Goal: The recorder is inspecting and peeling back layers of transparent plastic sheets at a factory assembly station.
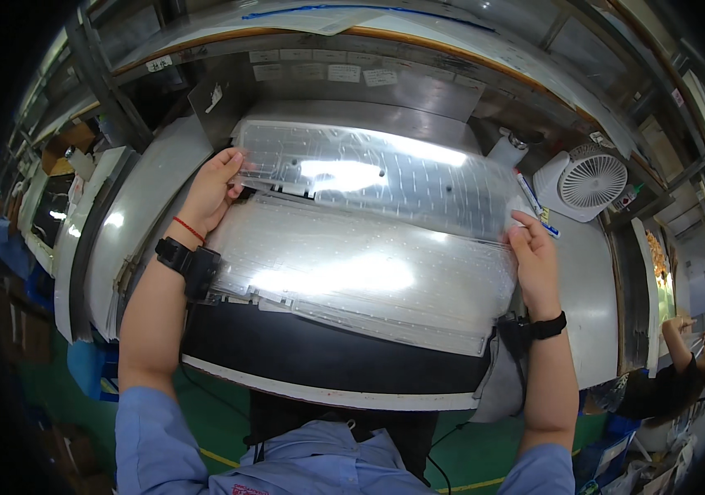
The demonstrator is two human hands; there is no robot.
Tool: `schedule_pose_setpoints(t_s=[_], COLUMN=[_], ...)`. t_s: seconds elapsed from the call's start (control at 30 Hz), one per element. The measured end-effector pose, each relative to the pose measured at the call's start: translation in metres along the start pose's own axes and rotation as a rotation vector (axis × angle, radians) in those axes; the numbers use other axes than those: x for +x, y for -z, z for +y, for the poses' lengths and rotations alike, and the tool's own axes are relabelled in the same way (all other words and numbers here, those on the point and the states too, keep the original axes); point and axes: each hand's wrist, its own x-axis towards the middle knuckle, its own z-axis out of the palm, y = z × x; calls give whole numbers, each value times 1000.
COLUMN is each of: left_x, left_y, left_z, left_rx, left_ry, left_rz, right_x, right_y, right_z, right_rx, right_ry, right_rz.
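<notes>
Between my two hands I hold a long, clear plastic sheet, glossy and dotted with small marks, tilted above the bench. My left hand pinches its left end, thumb on top. At the right end, my right hand grips the lower corner between thumb and fingers. Below it lies a stack of similar clear sheets with small notches along the edges, resting on a black mat. The held sheet partly covers the far edge of the stack. Bright light reflects off both.
A white fan stands at the back right, near a white bottle and some marker pens. A metal back panel carries paper labels under a shelf. At far right another person works at a neighbouring bench.
</notes>
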Motion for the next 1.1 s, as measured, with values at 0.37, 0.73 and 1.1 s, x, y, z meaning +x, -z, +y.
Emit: schedule_pose_setpoints(t_s=[0.37,0.73,1.1], left_x=[-1,-2,-6], left_y=[-5,-5,-7], left_z=[1,2,8], left_rx=[-106,-66,240], left_ry=[-58,11,43], left_rz=[67,24,-269], right_x=[-8,-1,-3], right_y=[1,2,0], right_z=[-17,-9,-2], right_rx=[-455,-405,-192], right_ry=[-51,374,167], right_rz=[-282,-107,106])
